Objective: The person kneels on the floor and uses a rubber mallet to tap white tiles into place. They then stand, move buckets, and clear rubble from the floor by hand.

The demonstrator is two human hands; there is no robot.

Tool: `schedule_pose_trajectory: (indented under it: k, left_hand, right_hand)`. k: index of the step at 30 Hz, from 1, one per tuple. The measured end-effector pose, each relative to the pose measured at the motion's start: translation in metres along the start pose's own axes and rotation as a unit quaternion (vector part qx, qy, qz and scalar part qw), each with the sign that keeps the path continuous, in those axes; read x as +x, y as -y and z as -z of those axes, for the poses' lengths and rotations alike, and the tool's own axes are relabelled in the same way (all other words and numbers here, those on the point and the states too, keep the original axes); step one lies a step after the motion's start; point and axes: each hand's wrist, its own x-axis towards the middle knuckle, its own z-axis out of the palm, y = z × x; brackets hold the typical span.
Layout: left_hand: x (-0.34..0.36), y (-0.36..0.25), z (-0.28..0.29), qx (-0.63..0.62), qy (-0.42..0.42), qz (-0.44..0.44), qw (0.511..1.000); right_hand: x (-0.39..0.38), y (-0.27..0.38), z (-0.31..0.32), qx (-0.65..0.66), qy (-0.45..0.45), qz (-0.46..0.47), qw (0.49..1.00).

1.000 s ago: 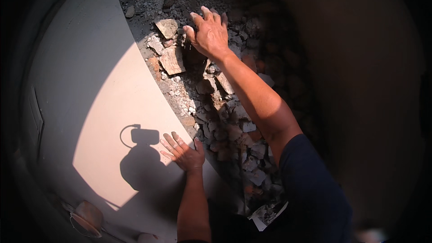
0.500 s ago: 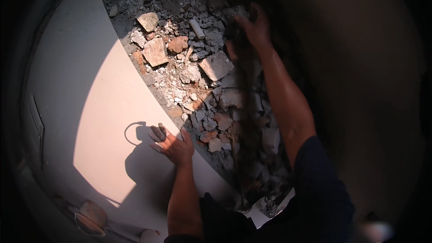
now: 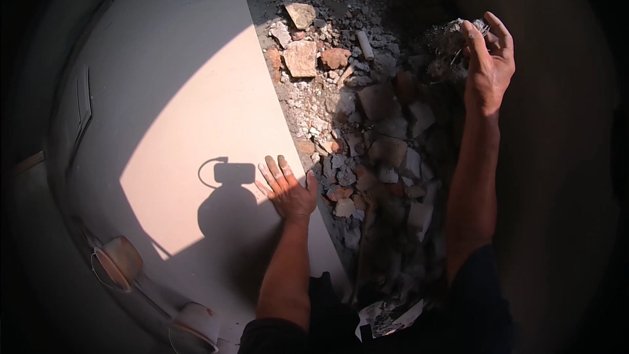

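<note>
My left hand [image 3: 289, 195] lies flat with its fingers spread on a smooth pale surface [image 3: 190, 124], close to the edge where the rubble begins. At the upper right my right hand [image 3: 491, 72] is raised, its fingers curled round a grey clump of rubble [image 3: 451, 44] with thin strands sticking out of it. The clump's lower side fades into shadow. Between my arms spreads a heap of broken pieces, with a squarish pinkish chunk [image 3: 301, 59], a reddish brick piece [image 3: 335, 58] and a short white cylinder [image 3: 365, 46].
At the lower left stand a bucket [image 3: 124, 259] with a thin handle and a second bucket [image 3: 198, 321] nearer me. Shadows of my head and headgear fall across the pale surface. Deep shade covers the right side.
My right hand has come up from the dark rubble and now holds the grey clump. The view has shifted, while my left hand stays flat on the pale surface.
</note>
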Motion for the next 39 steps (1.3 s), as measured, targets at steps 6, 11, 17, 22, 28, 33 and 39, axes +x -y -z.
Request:
schedule_pose_trajectory:
  k: [6, 11, 17, 22, 28, 33, 39]
  left_hand:
    - [0.001, 0.0, 0.003, -0.031, -0.004, 0.009, 0.999]
    - [0.003, -0.002, 0.009, -0.039, 0.023, 0.023, 0.999]
    - [0.005, -0.005, 0.017, -0.051, 0.043, 0.018, 0.998]
    - [0.005, -0.004, 0.014, -0.033, 0.048, 0.015, 0.998]
    - [0.003, -0.003, 0.012, -0.016, 0.037, 0.006, 0.999]
    - [0.005, -0.007, 0.014, -0.005, 0.048, 0.011, 0.999]
    - [0.004, -0.007, 0.015, 0.012, 0.045, 0.001, 0.999]
  right_hand:
    - [0.034, -0.005, -0.09, 0.128, 0.044, 0.005, 0.991]
    - [0.038, -0.086, -0.134, 0.031, 0.023, -0.028, 0.999]
    - [0.005, -0.147, -0.121, -0.441, 0.094, 0.047, 0.891]
    - [0.011, -0.165, -0.165, -0.488, 0.225, 0.132, 0.833]
    - [-0.009, -0.178, -0.174, -0.525, 0.233, 0.173, 0.8]
    - [0.02, -0.165, -0.164, -0.449, 0.371, 0.065, 0.81]
    - [0.113, -0.212, -0.03, -0.566, 0.297, 0.185, 0.747]
